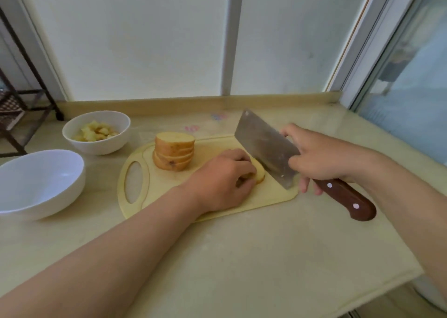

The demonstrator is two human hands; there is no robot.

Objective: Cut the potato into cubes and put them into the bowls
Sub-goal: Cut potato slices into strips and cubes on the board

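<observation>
A pale yellow cutting board (169,196) lies on the counter. A stack of round potato slices (174,154) stands near its handle end. My left hand (222,179) curls over a few potato slices (260,176) at the board's right part and holds them down. My right hand (324,158) grips a cleaver (266,148) by its brown wooden handle. The blade's edge is down in those slices, right beside my left fingers. The far white bowl (96,131) holds several potato cubes. The near white bowl (41,182) has nothing in it.
The beige counter (242,257) ends at a low back ledge under frosted windows. A dark metal rack (21,100) stands at the far left. The counter's right edge drops off near a glass door (411,88).
</observation>
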